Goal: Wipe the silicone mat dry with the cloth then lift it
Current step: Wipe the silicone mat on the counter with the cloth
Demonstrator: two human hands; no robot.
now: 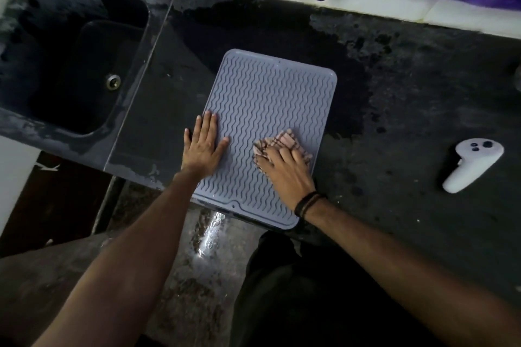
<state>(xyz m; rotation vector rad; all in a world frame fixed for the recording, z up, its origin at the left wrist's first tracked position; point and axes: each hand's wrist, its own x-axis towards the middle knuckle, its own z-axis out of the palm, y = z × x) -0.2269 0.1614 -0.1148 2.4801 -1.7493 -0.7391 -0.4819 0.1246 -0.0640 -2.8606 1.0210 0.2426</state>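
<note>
mat (pixel 270 110): flat on the counter (pixel 408 87), long axis running away from the person, near end overhanging the edge
left hand (pixel 203 144): fingers straight, pressing mat's left edge
right hand (pixel 287 169): curled on cloth (pixel 284 140), near right part of mat
unwiped stretch: judged ahead and left of cloth

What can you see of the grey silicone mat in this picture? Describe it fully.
The silicone mat is a blue-grey rectangle with rounded corners, a raised rim and wavy ridges. It lies flat on the dark countertop, its near edge overhanging the front. The left hand presses flat on its left edge; the right hand holds a checked cloth against its right part.
</note>
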